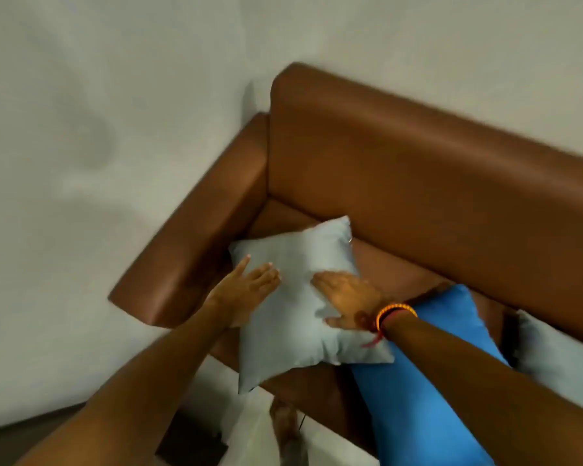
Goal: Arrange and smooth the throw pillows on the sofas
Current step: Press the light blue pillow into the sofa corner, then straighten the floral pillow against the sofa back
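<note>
One pillow (297, 297) lies on the sofa seat (394, 264) by the armrest (196, 250), apparently overlapping another pillow (428, 375) to its right.

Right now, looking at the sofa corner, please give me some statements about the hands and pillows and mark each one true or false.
1. Both hands, left hand and right hand, lie flat on the pale grey pillow. True.
2. The blue pillow lies to the left of the grey one. False: it lies to its right.
3. The sofa is brown. True.
4. The bracelet is on the left wrist. False: it is on the right wrist.
</note>
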